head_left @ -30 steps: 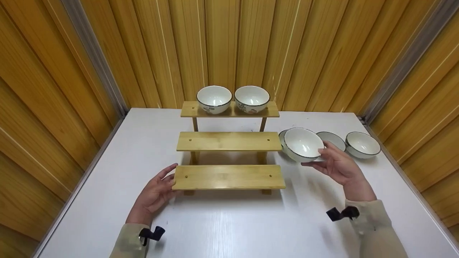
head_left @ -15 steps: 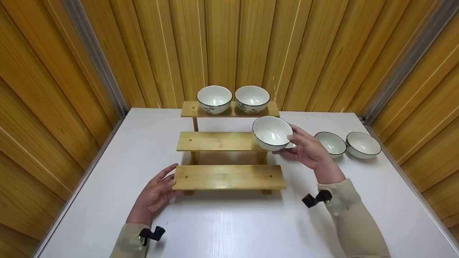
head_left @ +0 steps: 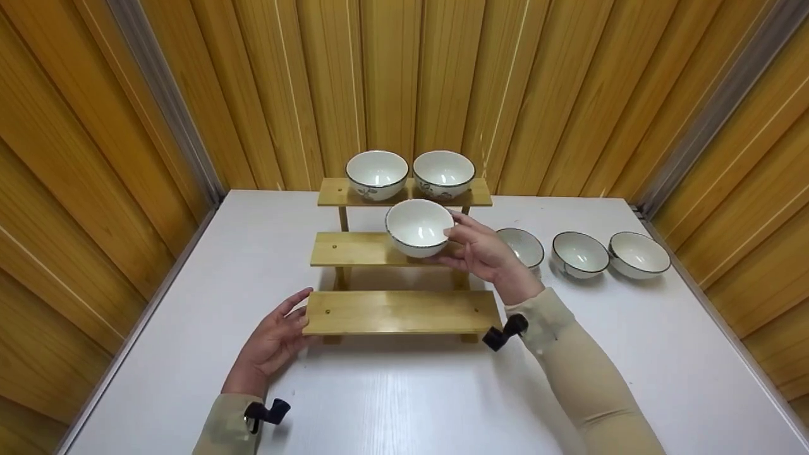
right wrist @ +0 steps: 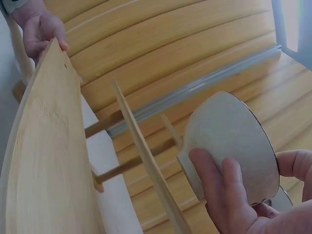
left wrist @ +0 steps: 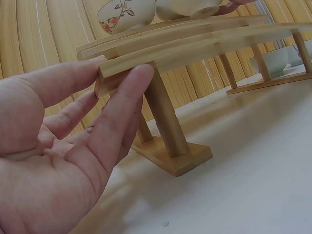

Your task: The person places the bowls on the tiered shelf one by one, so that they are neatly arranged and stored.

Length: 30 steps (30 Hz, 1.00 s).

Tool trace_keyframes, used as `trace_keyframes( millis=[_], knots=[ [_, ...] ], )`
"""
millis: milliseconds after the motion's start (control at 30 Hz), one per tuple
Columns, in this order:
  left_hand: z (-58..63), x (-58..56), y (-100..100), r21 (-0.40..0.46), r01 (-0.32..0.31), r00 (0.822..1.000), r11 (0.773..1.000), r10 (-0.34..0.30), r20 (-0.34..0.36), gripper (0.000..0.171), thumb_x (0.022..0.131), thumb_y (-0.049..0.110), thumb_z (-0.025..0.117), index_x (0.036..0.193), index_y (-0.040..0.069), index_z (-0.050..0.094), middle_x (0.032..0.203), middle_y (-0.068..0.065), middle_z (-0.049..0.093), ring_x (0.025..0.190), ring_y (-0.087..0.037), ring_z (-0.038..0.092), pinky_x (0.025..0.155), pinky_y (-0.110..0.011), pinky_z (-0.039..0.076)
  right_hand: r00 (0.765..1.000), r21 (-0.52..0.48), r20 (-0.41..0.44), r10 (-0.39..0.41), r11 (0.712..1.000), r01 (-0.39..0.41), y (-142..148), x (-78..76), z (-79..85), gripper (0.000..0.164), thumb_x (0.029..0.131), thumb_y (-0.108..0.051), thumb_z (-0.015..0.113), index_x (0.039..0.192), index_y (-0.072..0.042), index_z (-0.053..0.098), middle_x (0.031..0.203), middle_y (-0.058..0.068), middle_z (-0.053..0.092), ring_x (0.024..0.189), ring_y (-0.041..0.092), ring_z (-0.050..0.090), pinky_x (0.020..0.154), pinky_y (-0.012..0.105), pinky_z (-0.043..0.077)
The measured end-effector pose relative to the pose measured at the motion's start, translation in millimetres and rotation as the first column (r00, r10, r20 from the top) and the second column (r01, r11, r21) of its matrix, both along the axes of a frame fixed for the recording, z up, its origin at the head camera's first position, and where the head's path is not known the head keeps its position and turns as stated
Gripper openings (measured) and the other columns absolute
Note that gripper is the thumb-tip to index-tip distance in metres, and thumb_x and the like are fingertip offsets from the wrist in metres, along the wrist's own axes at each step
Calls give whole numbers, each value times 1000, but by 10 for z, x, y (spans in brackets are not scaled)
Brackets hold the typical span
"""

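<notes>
My right hand (head_left: 483, 249) holds a white bowl (head_left: 417, 224) with a dark rim, thumb at the rim and fingers under its side. That bowl is over the right half of the middle step of a three-step bamboo display stand (head_left: 354, 249). In the right wrist view, its foot appears slightly apart from the step's narrow edge (right wrist: 141, 146). At the lower left, my left hand (head_left: 278, 338) grips the left end of the lowest step (head_left: 401, 313); the left wrist view has the fingers (left wrist: 122, 102) around the board's corner.
Two floral bowls, a left one (head_left: 377, 175) and a right one (head_left: 444, 174), sit on the top step. Right of the stand, three more bowls (head_left: 580, 254) rest in a row on the white table (head_left: 379, 404). Wood-patterned walls (head_left: 385, 82) enclose the table.
My right hand has carried the bowl leftward from beside the stand to over the middle step, uncovering a bowl on the table. The left hand stays at the lowest step.
</notes>
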State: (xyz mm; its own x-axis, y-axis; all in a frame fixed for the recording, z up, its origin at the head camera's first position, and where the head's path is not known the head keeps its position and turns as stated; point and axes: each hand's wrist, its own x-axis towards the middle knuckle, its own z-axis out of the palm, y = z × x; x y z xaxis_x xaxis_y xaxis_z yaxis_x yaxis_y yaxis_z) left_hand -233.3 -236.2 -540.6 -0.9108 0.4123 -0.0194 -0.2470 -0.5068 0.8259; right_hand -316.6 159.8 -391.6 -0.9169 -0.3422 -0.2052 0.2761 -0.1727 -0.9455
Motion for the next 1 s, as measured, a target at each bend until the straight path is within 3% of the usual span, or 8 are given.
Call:
trace_keyframes(
  millis=[233,367,567,767,1000],
  knots=[
    [3,5,-3,-32,-3,1000,999,3,-5,60,105,-5,46,159,17,32,138,-5,56,120,-19,65,95,-34,59,999,10,43,-15,1000,14,-356,-87,-21,68,100,-7,53,162,-22,31,159,16,37,125,36,57,96,40,59],
    [0,6,3,-62,-20,1000,998,20,9,62,105,-4,47,160,17,29,138,-5,56,119,-19,66,94,-34,60,998,25,63,-10,1000,9,-504,-128,-25,67,99,-7,54,161,-23,35,156,17,39,127,37,56,100,44,57],
    [0,7,4,-90,-37,999,995,39,18,63,105,-4,49,160,17,28,139,-4,55,120,-19,65,96,-35,59,998,38,70,2,999,-5,-635,-174,-46,65,99,-7,54,160,-23,37,149,16,45,125,32,56,88,36,61],
    [-4,3,1,-96,-21,1000,995,21,-3,64,105,-3,48,162,15,25,139,-4,55,119,-18,65,97,-35,58,997,34,81,17,999,-20,-656,-186,-88,66,100,-8,54,161,-23,34,153,16,46,123,32,59,81,32,61],
    [-11,0,1,-74,-15,1000,997,15,-1,62,105,-5,46,160,17,29,138,-4,56,118,-18,65,97,-35,58,994,46,100,52,997,-57,-604,-179,-90,67,103,-13,53,163,-26,28,161,18,42,134,51,54,100,45,57]
  ],
)
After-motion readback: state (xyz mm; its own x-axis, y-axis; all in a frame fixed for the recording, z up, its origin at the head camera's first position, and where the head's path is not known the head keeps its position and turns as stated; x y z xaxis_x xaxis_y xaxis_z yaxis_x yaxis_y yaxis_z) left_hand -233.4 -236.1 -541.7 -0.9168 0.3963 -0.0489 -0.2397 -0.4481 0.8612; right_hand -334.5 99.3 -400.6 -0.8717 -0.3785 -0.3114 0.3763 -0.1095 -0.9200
